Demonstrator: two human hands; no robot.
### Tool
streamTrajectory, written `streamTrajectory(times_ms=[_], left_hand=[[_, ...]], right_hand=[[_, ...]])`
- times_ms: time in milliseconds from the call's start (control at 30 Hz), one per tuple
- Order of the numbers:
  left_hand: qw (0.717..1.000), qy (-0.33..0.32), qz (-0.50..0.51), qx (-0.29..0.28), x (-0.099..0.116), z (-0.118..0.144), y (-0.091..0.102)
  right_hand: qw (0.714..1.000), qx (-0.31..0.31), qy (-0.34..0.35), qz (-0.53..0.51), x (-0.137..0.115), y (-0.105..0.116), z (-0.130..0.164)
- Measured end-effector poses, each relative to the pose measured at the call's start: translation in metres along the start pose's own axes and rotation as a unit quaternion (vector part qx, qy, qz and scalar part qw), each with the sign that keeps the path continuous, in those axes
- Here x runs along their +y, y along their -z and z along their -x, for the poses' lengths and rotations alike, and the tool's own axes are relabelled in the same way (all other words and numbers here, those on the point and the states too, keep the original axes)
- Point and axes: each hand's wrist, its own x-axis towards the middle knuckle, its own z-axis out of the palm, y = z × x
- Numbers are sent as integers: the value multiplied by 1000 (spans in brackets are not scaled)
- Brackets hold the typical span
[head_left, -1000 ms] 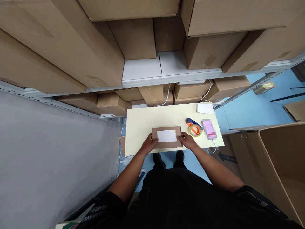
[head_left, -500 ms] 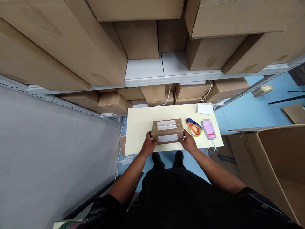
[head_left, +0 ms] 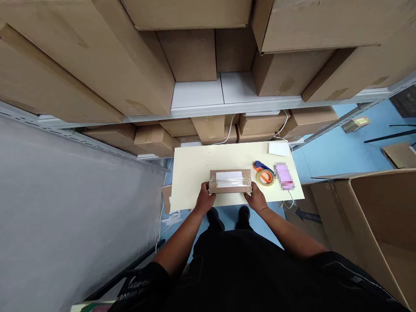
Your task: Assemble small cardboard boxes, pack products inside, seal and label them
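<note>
A small cardboard box point(head_left: 230, 189) with clear tape and a white label point(head_left: 229, 179) on its upper face is at the front of the pale yellow table point(head_left: 191, 169). My left hand point(head_left: 205, 198) grips its left end, and my right hand point(head_left: 256, 197) grips its right end, thumbs towards me. Whether the box rests on the table or is slightly raised, I cannot tell. Right of it lie a roll of tape point(head_left: 265, 177) on an orange dispenser and its blue handle point(head_left: 260, 165).
A pink, blurred-out item point(head_left: 284, 176) with a cable and a white box point(head_left: 278, 149) are on the table's right side. Shelves point(head_left: 198, 93) full of cardboard boxes stand behind. A large open carton point(head_left: 344, 208) is at the right, a grey wall point(head_left: 81, 195) at the left.
Between my hands the box has turned, so one labelled face now shows instead of two. Both hands have shifted slightly with it.
</note>
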Motion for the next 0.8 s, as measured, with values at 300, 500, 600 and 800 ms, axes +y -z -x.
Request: streamTrajectory(times_ms=[300, 500, 600, 800], left_hand=[[994, -20, 85, -68, 2, 0, 15], [999, -11, 9, -28, 1, -3, 24], [999, -25, -20, -3, 4, -3, 36], [986, -152, -74, 7, 47, -18, 63]], right_hand=[[994, -17, 11, -103, -2, 13, 18], [996, 17, -1, -88, -7, 12, 25], [996, 51, -14, -75, -7, 12, 29], [989, 117, -28, -86, -9, 29, 34]])
